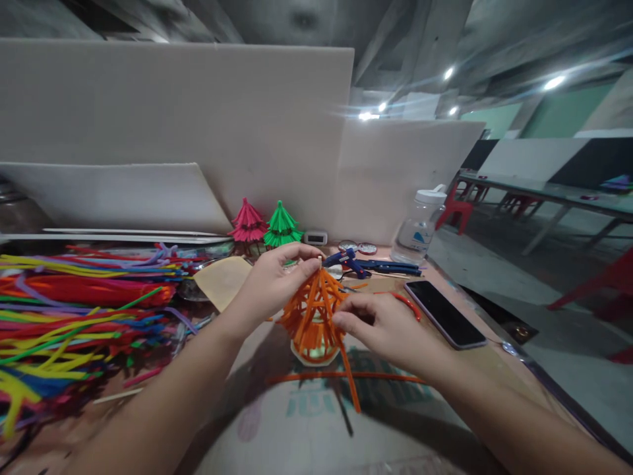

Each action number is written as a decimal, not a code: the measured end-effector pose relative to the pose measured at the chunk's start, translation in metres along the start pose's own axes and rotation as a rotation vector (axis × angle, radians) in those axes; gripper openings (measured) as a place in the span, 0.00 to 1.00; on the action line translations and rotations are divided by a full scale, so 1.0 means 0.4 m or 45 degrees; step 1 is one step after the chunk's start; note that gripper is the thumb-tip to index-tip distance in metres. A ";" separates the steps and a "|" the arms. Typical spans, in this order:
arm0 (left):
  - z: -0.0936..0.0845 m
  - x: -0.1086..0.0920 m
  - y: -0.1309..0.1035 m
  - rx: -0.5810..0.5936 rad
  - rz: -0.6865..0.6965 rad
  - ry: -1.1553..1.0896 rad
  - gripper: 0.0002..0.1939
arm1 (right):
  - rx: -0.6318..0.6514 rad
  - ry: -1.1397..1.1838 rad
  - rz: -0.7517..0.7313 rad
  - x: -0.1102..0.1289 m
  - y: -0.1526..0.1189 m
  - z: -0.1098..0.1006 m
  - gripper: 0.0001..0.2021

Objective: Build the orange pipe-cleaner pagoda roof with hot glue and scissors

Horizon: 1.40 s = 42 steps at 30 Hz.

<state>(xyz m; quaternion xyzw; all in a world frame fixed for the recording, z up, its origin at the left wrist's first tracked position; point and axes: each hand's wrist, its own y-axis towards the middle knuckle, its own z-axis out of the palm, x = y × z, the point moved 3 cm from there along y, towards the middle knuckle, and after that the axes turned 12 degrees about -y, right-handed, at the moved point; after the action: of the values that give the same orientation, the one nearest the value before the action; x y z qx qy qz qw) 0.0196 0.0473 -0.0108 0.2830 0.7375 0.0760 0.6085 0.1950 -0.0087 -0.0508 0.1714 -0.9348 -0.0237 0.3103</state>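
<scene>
A cone-shaped orange pipe-cleaner model point(311, 307) stands upright in front of me on a pale base point(315, 356). My left hand point(271, 284) pinches its tip between thumb and forefinger, where a short pale stick end pokes up. At the model's right side, my right hand point(380, 323) is closed with thumb and fingertips on an orange pipe cleaner point(350, 376), whose loose end hangs down toward the table. Another orange pipe cleaner point(386, 377) lies flat across the table just before the base.
Colourful pipe cleaners point(74, 330) heap up on the left. Pink point(247, 221) and green point(281, 224) cone models stand behind. A blue glue gun point(349, 262), red-handled pliers point(408, 305), a phone point(445, 313) and a water bottle point(418, 227) are on the right.
</scene>
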 end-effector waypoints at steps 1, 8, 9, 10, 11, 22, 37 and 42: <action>0.001 0.000 0.000 0.001 -0.003 -0.012 0.09 | 0.027 0.038 0.014 0.000 0.001 0.008 0.14; 0.003 0.001 0.001 0.018 0.000 -0.071 0.08 | 0.097 0.310 -0.019 0.008 0.005 0.030 0.11; 0.003 0.000 0.001 0.018 0.008 -0.062 0.08 | 0.088 0.293 -0.029 0.008 0.004 0.026 0.11; 0.003 -0.001 0.001 0.018 0.013 -0.050 0.09 | 0.079 0.274 -0.038 0.007 0.003 0.023 0.11; 0.002 -0.002 0.001 0.015 0.011 -0.039 0.09 | 0.074 0.255 -0.045 0.007 0.002 0.019 0.11; 0.000 0.001 0.000 0.020 0.047 0.083 0.11 | 0.044 0.137 -0.041 -0.008 0.011 0.029 0.11; -0.022 -0.023 -0.006 0.078 -0.032 0.345 0.17 | -0.234 -0.062 -0.055 -0.032 0.013 -0.049 0.12; -0.005 -0.023 -0.012 0.136 -0.001 0.512 0.17 | -0.162 -0.104 -0.013 -0.058 0.035 -0.040 0.09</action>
<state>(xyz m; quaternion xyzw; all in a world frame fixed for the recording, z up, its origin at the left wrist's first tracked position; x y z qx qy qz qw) 0.0171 0.0391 -0.0046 0.2935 0.8472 0.0915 0.4332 0.2177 0.0133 -0.0493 0.1550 -0.9423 -0.0918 0.2820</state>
